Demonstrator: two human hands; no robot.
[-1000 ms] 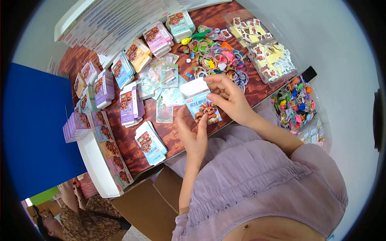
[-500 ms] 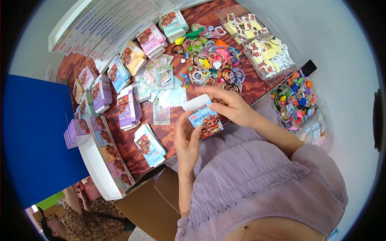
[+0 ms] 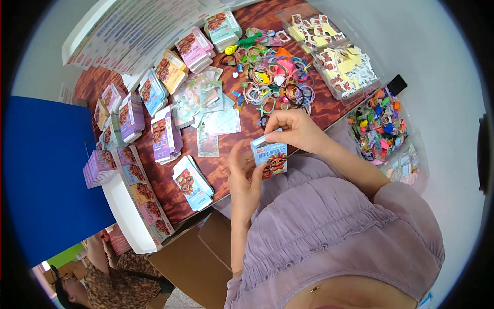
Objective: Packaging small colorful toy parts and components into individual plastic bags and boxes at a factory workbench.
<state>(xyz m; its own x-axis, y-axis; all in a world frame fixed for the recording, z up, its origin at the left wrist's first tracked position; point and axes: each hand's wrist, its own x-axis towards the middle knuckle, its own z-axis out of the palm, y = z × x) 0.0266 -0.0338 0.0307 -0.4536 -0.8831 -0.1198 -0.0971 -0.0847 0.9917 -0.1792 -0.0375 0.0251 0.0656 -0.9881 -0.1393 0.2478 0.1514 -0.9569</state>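
Observation:
A small blue cardboard box (image 3: 271,158) with a colourful cartoon print is held upright over the table's near edge. My left hand (image 3: 244,177) grips it by the side, thumb across the printed front. At the box's top end my right hand (image 3: 294,131) has its fingers pinched on the flap, which lies folded over the opening. Beyond the hands spreads a pile of coloured hair ties and small charms (image 3: 272,77). Clear patterned packets (image 3: 218,121) lie just left of it. A stack of flat light-blue boxes (image 3: 193,184) rests near my left hand.
Stacks of purple boxes (image 3: 163,138), orange boxes (image 3: 171,72) and pink boxes (image 3: 194,50) line the left and back. A display carton (image 3: 123,206) stands at left. Clear trays of stickers (image 3: 347,69) and trinkets (image 3: 378,129) sit right. Another person (image 3: 116,275) is at lower left.
The box's white flap stood up half a second ago and is now folded down over the top. My right hand has drawn its fingers into a pinch there.

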